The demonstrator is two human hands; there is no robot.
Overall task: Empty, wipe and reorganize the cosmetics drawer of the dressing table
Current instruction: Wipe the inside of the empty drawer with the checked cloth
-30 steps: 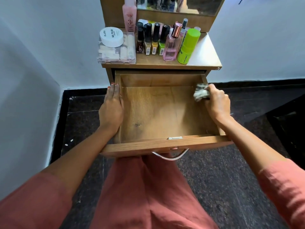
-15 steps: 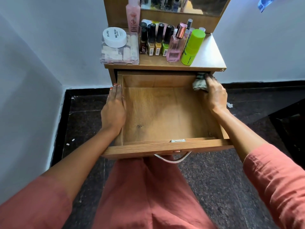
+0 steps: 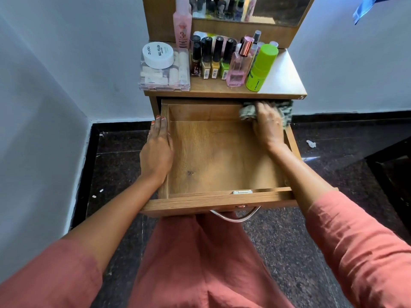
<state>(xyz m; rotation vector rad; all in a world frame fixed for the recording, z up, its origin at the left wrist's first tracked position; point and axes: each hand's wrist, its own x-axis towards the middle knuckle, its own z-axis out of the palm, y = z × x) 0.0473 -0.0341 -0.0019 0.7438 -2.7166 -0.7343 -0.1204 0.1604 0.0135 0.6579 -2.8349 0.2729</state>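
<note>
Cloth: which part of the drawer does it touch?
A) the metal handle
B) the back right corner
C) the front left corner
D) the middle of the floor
B: the right hand holds the cloth against the back right corner of the drawer.

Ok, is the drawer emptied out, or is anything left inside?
Empty of cosmetics: the drawer shows a bare wood floor. The only thing inside is the cloth, gripped by the right hand at the back right corner.
</note>
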